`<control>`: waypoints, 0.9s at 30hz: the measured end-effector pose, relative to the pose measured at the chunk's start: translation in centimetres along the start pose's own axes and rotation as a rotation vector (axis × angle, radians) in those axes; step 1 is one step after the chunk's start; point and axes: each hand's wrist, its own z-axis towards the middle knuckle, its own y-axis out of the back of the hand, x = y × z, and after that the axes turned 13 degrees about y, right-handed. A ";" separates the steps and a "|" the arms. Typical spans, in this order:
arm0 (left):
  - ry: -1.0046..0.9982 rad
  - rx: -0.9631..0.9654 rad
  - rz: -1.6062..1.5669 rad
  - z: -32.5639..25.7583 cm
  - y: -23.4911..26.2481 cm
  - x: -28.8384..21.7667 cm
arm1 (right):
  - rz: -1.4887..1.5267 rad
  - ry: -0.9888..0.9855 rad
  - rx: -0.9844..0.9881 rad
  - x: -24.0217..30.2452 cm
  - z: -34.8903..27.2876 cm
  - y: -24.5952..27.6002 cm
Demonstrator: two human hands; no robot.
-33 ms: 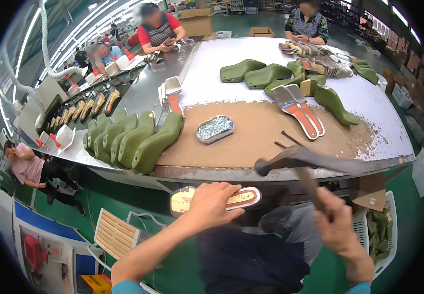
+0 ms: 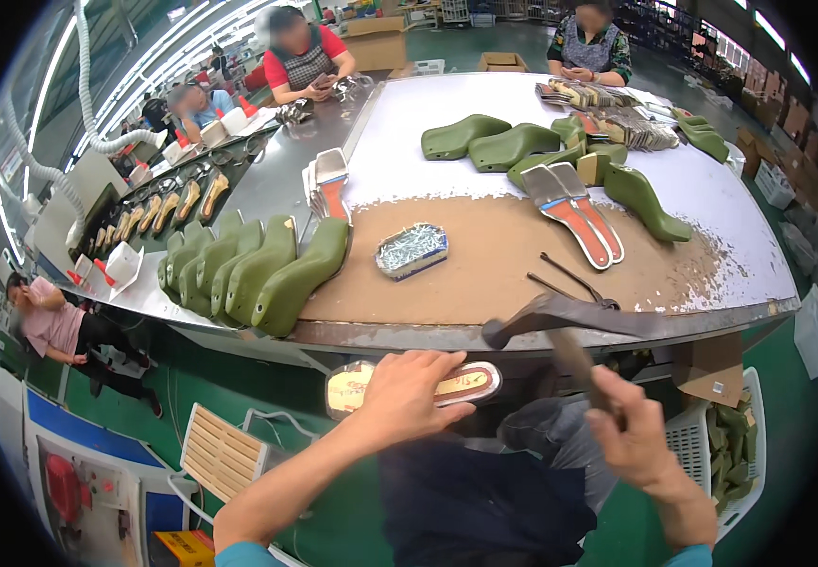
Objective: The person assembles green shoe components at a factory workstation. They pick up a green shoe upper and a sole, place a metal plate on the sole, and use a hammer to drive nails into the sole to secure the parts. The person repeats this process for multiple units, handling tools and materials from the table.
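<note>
Hands at a workbench edge, unchanged from the earlier frame.
Left hand (image 2: 409,392) still presses flat on an insole (image 2: 465,386); right hand (image 2: 628,433) beside it stays gripped on a hammer (image 2: 560,317), head raised above the insole.

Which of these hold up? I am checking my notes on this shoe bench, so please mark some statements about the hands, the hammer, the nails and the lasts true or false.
1. The right hand holds a hammer by its handle. True.
2. The left hand rests on an insole below the table edge. True.
3. The tin of nails sits on the white part of the table. False: it sits on the brown part.
4. The green shoe lasts at the left stand in a row, side by side. True.
5. The hammer head rests on the insole. False: it is raised near the table edge.
</note>
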 end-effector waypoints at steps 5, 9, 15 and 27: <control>-0.062 -0.027 -0.102 0.8 -1.1 0.1 | 0.412 -0.438 -0.122 -2.4 0.0 -6.0; -0.100 -0.065 -0.108 0.8 -1.5 -0.4 | 0.704 -0.659 -0.175 -2.4 2.6 -8.5; -0.090 -0.029 -0.275 1.0 -1.6 -0.7 | 0.803 -0.651 -0.123 -4.6 4.8 -12.2; 0.126 1.087 0.126 -2.4 9.6 -0.1 | 0.652 -0.596 -0.057 -5.4 4.6 -11.9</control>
